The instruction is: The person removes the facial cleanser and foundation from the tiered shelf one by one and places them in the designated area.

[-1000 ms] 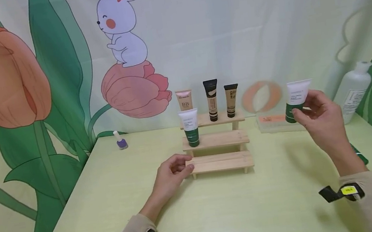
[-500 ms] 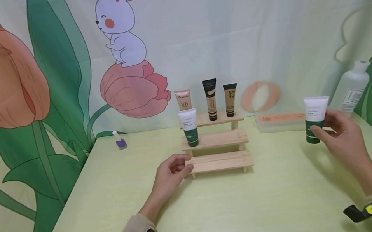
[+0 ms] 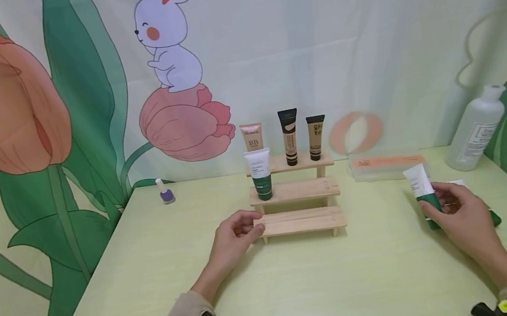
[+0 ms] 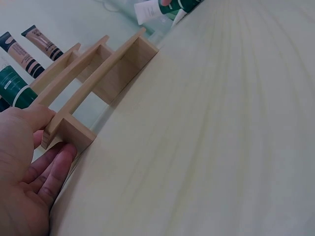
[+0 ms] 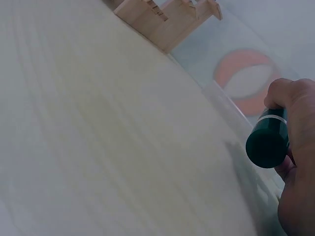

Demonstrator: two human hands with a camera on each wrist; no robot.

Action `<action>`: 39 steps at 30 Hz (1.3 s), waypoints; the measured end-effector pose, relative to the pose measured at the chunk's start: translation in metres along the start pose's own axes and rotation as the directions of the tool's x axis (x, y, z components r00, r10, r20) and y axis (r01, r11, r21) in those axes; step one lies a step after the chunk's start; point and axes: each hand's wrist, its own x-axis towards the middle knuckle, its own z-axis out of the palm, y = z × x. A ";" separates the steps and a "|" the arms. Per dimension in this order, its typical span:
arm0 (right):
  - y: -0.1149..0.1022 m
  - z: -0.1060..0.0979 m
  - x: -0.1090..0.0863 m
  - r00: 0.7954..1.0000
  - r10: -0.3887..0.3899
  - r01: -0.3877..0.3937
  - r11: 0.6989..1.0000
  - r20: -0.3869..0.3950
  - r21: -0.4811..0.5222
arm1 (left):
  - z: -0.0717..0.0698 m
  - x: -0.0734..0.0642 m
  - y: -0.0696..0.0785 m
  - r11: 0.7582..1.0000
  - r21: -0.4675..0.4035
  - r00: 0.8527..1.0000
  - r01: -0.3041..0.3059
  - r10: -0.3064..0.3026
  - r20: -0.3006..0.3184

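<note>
My right hand grips a white-and-green squeeze tube, tilted low over the right side of the table. Its dark green cap faces the right wrist camera. A second green-capped tube lies behind that hand, mostly hidden by it. My left hand pinches the left end of the lowest step of a three-step wooden stand, thumb at the top and fingers beneath. A matching white-and-green tube stands on the middle step. On the top step are a pink BB tube and two black-and-tan tubes.
A purple nail polish bottle stands at the back left. At the back right are a flat clear box with an orange label and a large white bottle. A printed curtain hangs behind the table.
My right hand has moved right, then lowered toward the table with the tube, which has gone from nearly upright to tilted. The left hand stays on the stand.
</note>
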 end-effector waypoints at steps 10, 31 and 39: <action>0.003 0.006 -0.001 0.998 -0.014 0.017 0.998 0.053 -0.056 | 0.001 0.000 0.001 1.000 0.011 1.000 0.008 -0.008 -0.012; 0.005 0.008 -0.002 0.998 0.016 -0.008 0.991 0.055 -0.134 | 0.002 -0.001 0.002 1.000 0.013 1.000 0.011 -0.011 -0.012; 0.001 0.007 -0.004 1.000 -0.008 0.004 0.993 -0.031 -0.121 | 0.001 -0.001 0.002 1.000 0.016 1.000 0.016 -0.016 -0.012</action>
